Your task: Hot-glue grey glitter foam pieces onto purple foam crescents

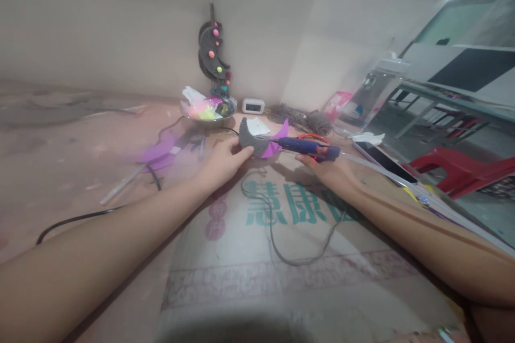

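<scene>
My left hand (229, 158) is closed on one end of a purple crescent cutout (272, 149), its thumb on the part wrapped in grey cord (253, 142). The crescent's other end is bare purple. In my right hand (322, 166) is a blue glue gun (308, 147), with a clear glue stick (374, 169) trailing from its back. The gun's nozzle points left and meets the crescent near the edge of the wrapped part; whether it touches cannot be made out. A loose grey cord (277, 249) curves over the printed board (225, 289) below my hands.
Behind stand a bowl (207, 122) of scraps, a decorated grey crescent (210, 51), a digital clock (253, 106) and grey cord bundles (317, 122). Purple scraps (161, 153) and a black cable (80, 218) lie left. A phone (384, 162), a clear jug (368, 94) and a red stool (462, 169) are right.
</scene>
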Demonstrator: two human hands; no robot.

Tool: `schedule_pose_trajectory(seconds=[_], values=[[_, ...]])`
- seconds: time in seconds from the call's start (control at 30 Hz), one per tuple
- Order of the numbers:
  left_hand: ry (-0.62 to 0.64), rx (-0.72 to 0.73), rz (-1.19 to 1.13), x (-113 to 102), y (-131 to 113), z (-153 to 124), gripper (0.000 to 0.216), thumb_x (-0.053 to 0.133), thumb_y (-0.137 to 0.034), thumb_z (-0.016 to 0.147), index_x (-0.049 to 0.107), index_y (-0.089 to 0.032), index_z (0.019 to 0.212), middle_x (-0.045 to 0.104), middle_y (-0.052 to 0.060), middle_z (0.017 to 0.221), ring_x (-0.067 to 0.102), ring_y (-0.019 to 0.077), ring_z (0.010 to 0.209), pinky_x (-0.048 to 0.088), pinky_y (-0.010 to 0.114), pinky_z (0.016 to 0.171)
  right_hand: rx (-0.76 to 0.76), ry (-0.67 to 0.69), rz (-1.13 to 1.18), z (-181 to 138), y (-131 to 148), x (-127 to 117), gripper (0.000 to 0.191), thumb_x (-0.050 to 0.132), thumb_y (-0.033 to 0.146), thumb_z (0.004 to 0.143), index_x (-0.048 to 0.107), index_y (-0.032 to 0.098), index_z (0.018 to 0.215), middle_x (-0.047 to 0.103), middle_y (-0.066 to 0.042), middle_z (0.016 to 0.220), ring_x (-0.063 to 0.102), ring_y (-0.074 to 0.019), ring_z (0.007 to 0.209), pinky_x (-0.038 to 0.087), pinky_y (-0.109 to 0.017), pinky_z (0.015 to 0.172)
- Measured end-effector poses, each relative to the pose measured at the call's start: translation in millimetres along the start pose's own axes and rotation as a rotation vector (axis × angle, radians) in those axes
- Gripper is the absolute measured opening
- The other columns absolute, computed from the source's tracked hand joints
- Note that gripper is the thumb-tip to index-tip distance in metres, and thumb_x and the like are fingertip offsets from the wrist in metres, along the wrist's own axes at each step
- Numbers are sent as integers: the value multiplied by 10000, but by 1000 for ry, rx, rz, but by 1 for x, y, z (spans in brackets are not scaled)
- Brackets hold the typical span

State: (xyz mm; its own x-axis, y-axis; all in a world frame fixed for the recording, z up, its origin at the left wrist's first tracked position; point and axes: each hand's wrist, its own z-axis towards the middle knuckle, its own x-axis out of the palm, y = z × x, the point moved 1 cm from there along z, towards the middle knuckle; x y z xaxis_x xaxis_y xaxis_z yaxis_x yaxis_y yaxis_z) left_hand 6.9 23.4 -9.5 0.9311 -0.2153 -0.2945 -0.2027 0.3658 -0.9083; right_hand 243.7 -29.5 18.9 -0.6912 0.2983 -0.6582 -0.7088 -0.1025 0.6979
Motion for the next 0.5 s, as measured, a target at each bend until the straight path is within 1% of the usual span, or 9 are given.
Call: schedule_pose_trajectory(seconds=[0.17, 0.3, 0.4, 0.5], values=[[6, -4, 15, 1, -2, -1, 346, 545, -356, 822, 663, -148, 1072, 669, 40, 855, 554, 151, 686, 435, 276, 688, 0, -12, 9, 0, 1, 0, 290, 660, 484, 718, 626, 205, 791, 668, -19, 829, 592, -186, 751, 465, -290, 666], [16, -2, -8, 1, -1, -1, 348, 548, -350, 816, 659, -152, 1079, 663, 30, 816, 553, 151, 681, 432, 275, 680, 19, -6, -5, -1, 2, 0, 300, 642, 495, 728, 626, 198, 770, 660, -21, 770, 594, -200, 772, 470, -302, 695], [21, -18, -25, 1, 0, 0, 319, 561, -349, 803, 671, -155, 1031, 656, 20, 783, 543, 145, 662, 423, 267, 664, -8, -16, -32, -1, 0, 0, 282, 624, 477, 742, 623, 196, 764, 663, -26, 781, 596, -211, 805, 475, -307, 726], [-8, -59, -78, 0, 2, 2, 286, 577, -370, 790, 676, -157, 953, 646, 11, 752, 520, 132, 626, 407, 258, 632, -58, -57, -62, -1, -4, -1, 262, 604, 471, 758, 615, 210, 777, 652, -16, 757, 590, -205, 784, 477, -310, 731]])
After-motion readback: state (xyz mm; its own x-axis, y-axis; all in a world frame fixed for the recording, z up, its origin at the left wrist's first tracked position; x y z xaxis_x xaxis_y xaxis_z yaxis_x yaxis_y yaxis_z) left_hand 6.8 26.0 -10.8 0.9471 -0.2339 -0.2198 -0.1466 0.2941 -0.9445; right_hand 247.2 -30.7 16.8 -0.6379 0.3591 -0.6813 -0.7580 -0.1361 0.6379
